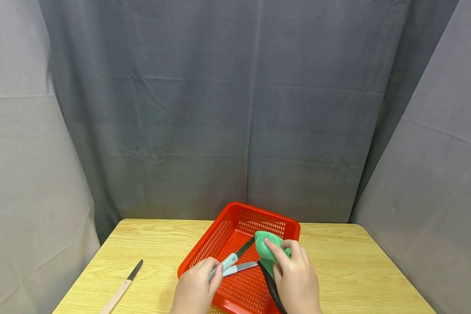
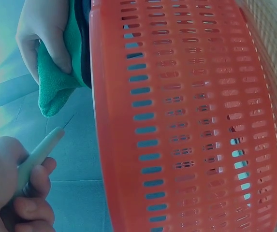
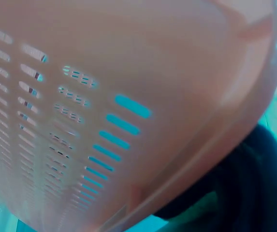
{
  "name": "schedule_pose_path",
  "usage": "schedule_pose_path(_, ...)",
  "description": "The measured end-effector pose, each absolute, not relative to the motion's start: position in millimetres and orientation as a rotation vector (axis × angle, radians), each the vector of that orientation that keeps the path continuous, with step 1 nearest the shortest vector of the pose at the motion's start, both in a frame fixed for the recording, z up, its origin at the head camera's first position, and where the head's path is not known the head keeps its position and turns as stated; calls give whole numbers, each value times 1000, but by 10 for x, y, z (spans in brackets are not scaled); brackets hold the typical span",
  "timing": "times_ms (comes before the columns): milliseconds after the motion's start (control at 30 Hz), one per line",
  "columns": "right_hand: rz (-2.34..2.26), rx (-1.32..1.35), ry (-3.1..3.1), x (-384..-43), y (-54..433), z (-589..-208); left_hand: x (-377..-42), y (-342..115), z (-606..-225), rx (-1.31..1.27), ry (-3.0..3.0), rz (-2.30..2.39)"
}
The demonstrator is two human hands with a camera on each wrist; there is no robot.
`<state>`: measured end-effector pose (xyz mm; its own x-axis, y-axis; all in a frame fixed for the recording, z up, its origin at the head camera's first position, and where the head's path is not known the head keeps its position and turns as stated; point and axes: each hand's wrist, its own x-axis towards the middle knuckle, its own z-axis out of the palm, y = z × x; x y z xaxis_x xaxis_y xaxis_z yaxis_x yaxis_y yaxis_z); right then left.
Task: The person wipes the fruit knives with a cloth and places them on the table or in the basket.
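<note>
My left hand [image 1: 198, 285] grips a knife [image 1: 229, 261] by its pale blue-green handle, its dark blade slanting up and right over the red basket [image 1: 235, 205]. In the left wrist view the handle [image 2: 46, 145] of this knife sits between the thumb and curled fingers. A green cloth [image 1: 266, 246] with a black band along one side is pinched in my right hand [image 1: 298, 279], close to the blade's tip. Another knife [image 1: 246, 266] with a similar pale handle appears in the basket below; my left hand covers part of its handle.
A knife [image 1: 127, 283] with a beige handle and dark blade lies on the wooden table [image 1: 153, 244], left of the basket. Grey curtains [image 1: 180, 131] hang behind the table and along both sides. The basket's slotted wall [image 3: 143, 58] fills most of the right wrist view.
</note>
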<state>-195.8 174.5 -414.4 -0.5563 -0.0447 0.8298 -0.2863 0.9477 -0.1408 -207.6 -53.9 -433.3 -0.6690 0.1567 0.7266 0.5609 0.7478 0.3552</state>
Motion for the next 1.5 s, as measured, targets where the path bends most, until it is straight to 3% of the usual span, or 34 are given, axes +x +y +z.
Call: schedule_pose_path(1500,272,567,-2157,-1956,1671,-4188,-2087,-549,-4321,-524,-2244,-742)
